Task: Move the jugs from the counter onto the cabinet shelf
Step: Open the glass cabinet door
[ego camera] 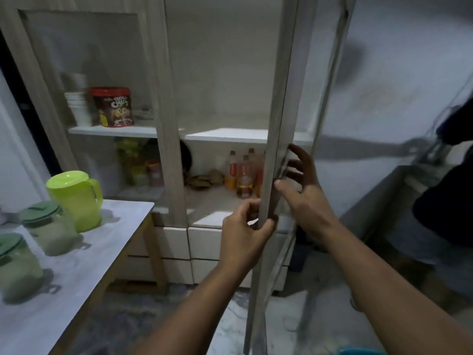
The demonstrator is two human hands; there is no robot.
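Three jugs stand on the white counter at the left: a bright lime-green jug with a lid and handle at the back, and two clear jugs with dark green lids, one in the middle, one nearest me. The cabinet's right glass door stands ajar, edge-on to me. My left hand grips the door's edge low down. My right hand rests fingers spread on the door's outer side. The white middle shelf behind the door is bare on the right.
Behind the shut left door sit stacked white cups and a red Choco tub. Bottles stand on the lower shelf. Drawers lie under it. A dark-clothed person stands at the right.
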